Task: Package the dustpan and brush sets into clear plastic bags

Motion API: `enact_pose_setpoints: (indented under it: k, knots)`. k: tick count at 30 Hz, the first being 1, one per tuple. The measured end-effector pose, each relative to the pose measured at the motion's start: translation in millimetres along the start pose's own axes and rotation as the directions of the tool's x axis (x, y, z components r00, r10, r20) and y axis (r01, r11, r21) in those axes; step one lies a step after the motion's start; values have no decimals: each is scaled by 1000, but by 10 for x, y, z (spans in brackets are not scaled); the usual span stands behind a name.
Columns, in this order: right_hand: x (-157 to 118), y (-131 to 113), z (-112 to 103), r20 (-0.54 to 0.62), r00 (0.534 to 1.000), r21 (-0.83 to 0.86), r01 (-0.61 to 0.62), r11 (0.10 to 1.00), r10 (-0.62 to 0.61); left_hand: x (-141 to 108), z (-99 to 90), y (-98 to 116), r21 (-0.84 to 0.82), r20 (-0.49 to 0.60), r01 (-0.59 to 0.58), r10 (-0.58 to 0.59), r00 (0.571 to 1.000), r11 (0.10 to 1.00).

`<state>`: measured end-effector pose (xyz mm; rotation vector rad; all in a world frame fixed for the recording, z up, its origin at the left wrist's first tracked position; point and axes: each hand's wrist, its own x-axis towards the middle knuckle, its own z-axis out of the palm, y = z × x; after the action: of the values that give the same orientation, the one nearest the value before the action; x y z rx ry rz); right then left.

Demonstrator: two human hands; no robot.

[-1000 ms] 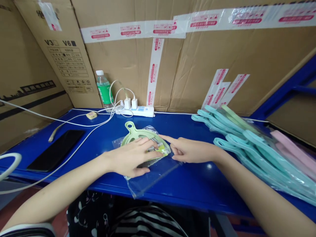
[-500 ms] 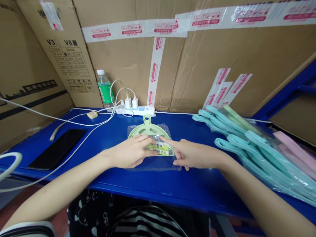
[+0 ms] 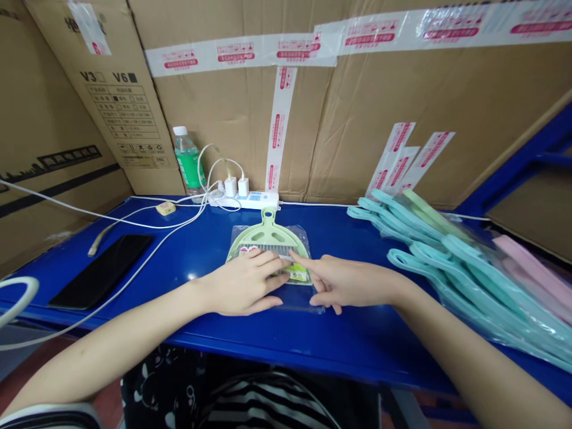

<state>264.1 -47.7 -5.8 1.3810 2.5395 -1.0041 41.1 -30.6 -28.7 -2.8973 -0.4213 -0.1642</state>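
A light green dustpan (image 3: 267, 228) with a grey-bristled brush (image 3: 272, 246) lies in a clear plastic bag (image 3: 298, 302) on the blue table, its handle pointing away from me. A yellow-green label (image 3: 298, 274) shows on the pack, partly covered by my fingers. My left hand (image 3: 250, 281) rests palm down over the near left part of the pack, fingers spread and nothing held. From the right, my right hand (image 3: 342, 281) touches the pack with its stretched index finger. Its thumb is apart from that finger, by the bag's right edge; the other fingers are bent.
Bagged turquoise dustpan-like pieces (image 3: 451, 268) and a pink one (image 3: 536, 268) are piled at the right. Behind the pack stand a power strip (image 3: 263, 201) with chargers and a bottle (image 3: 188, 161). A black phone-like slab (image 3: 102, 268) and white cables (image 3: 147, 257) lie left. Cardboard (image 3: 232, 119) walls the back.
My left hand has shifted slightly nearer to me and its fingers have spread, uncovering the bristles and pink-and-white stickers. My right hand stays almost in place.
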Motion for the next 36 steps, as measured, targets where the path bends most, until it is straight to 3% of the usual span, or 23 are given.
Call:
enact_pose_setpoints:
  k: [8,13,17,21,25,29,36]
  knots:
    - [-8,-10,-1,14,1000,8,-8,1000,8,18,6,5,-30,-19,7,-8,1000,1000]
    - [2,-29,-46,20,999,13,-35,999,34,-17,-109,-48,-59,-75,88,-92,993,994]
    - [22,-24,-69,-153,986,-212,33,977,-66,-75,-164,-159,-20,-85,163,-164,983,986]
    - [58,-51,-45,-321,944,-402,-64,913,-76,-102,-179,-194,-32,-73,127,-129,989,991]
    - [104,-58,1,-374,922,-496,-110,861,-97,-83,-173,-136,-43,-72,84,-87,994,996]
    - [126,-32,25,-414,901,-558,-136,818,-133,-69,-150,-97,27,-66,111,-109,992,994]
    - [123,-52,29,-393,914,-564,-156,811,-98,-83,-100,-104,72,-44,121,-118,992,990]
